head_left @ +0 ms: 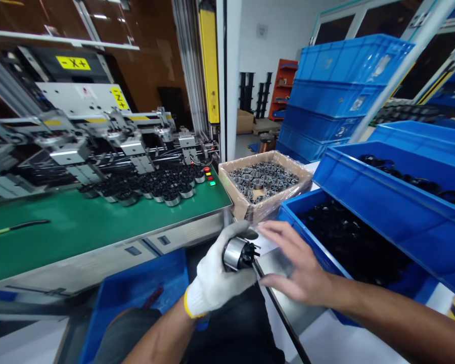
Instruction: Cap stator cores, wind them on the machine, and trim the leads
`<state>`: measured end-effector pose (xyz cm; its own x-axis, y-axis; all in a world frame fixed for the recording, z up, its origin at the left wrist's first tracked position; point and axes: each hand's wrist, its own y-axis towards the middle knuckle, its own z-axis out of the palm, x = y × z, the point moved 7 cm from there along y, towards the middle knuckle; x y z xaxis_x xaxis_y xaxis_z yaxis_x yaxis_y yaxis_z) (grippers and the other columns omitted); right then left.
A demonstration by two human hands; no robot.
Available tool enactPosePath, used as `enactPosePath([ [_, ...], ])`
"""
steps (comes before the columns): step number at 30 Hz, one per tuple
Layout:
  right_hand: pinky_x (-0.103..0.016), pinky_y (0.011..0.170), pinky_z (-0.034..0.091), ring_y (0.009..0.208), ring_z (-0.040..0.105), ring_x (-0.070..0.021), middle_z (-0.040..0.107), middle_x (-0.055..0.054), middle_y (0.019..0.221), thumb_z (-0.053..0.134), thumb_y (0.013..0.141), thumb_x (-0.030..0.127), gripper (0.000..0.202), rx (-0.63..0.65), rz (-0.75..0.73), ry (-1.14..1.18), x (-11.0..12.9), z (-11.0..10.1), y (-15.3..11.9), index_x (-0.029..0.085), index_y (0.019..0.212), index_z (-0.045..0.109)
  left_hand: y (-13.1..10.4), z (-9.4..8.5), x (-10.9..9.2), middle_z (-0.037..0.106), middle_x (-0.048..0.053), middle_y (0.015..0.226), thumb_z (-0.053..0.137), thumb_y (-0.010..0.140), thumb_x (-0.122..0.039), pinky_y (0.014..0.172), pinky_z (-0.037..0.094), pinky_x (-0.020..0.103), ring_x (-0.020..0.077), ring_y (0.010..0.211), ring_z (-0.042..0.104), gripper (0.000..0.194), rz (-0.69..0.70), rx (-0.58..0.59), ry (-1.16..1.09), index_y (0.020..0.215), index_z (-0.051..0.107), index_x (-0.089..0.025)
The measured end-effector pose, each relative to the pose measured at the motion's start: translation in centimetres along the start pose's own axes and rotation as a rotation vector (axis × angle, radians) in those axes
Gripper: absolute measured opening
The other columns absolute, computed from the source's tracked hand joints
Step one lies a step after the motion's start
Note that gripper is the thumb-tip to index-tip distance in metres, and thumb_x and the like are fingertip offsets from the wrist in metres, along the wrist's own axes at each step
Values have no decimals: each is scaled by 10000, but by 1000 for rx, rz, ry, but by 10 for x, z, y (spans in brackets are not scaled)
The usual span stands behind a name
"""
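Green worktop (87,222), hands (218,275) at steel-ringed part (235,254)

Left hand (222,273) white-gloved, curled in a firm grasp: fingers over the top, thumb along the underside. Left forearm (167,328) bare, slanting up from below the grip. Right hand (301,265) ungloved, just right of the grip; fingers reaching toward it, thumb spread lower. Right forearm (387,308) bare, extending rightward, away from the grip.
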<state>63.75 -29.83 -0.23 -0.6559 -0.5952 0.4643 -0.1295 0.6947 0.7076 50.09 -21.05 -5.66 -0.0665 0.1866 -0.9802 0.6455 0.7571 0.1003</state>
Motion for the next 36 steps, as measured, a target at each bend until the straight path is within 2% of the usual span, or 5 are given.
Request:
enactPosePath([
  [5, -268, 685, 606, 741, 710, -159, 707, -31, 844, 729, 895, 345, 220, 92, 680, 549, -38, 27, -15, 184, 1013, 636, -4, 0, -9, 762, 42, 1119, 701, 559, -134, 958, 584, 340, 274, 1125, 700, 877, 124, -31, 119, 1414, 529, -223],
  [13, -300, 697, 602, 814, 692, -195, 713, -121, 901, 634, 905, 52, 189, -87, -284, -327, 18, -7, 0, 111, 1080, 676, 4, 13, 2, 678, 58, 1359, 721, 713, -259, 1080, 521, 427, 288, 1216, 659, 751, -108, -5, 189, 1436, 520, -253],
  [25, -300, 686, 606, 842, 696, -191, 701, -106, 920, 549, 923, -3, 239, 34, -296, -323, 21, -8, 3, 133, 1088, 655, 2, 15, -7, 709, 29, 1301, 734, 657, -214, 1033, 555, 355, 256, 1169, 691, 742, -17, -4, 280, 1378, 560, -252],
  [30, -288, 663, 603, 748, 693, -165, 717, -66, 842, 657, 957, 159, 44, -85, -179, -311, 15, -15, 4, 164, 997, 673, 0, 19, -8, 699, 49, 1310, 669, 736, -237, 1023, 556, 349, 243, 1164, 687, 667, 30, 52, 262, 1389, 538, -224],
  [36, -282, 659, 594, 713, 694, -165, 708, -55, 763, 624, 969, 129, 87, -38, -194, -310, 6, -7, 2, 154, 913, 686, 1, 20, 14, 688, 56, 1286, 766, 695, -220, 996, 567, 356, 227, 1086, 698, 849, 3, 155, 45, 1482, 448, -234],
])
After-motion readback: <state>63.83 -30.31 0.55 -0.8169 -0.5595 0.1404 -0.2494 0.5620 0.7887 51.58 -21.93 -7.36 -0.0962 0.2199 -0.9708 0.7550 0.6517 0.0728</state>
